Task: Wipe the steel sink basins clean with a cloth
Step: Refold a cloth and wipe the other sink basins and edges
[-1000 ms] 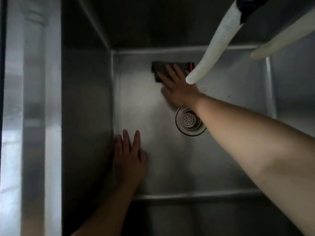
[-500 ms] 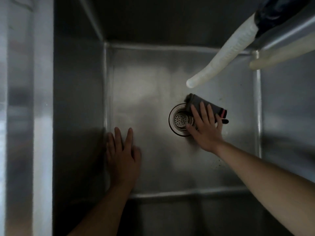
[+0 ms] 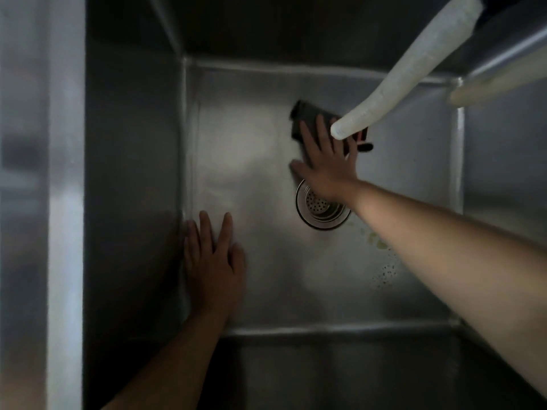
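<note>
Head view: right hand (image 3: 327,167) presses flat, fingers straight, on the dark cloth (image 3: 307,118) beyond the drain (image 3: 321,210). Yellowish specks (image 3: 381,255) lie back toward the wrist, past the drain. Left hand (image 3: 211,261) rests open on the basin floor (image 3: 251,161), farther off.

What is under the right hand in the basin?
A dark cloth lies under the right hand's straight fingers, on the basin floor. The hose hides part of the cloth.
</note>
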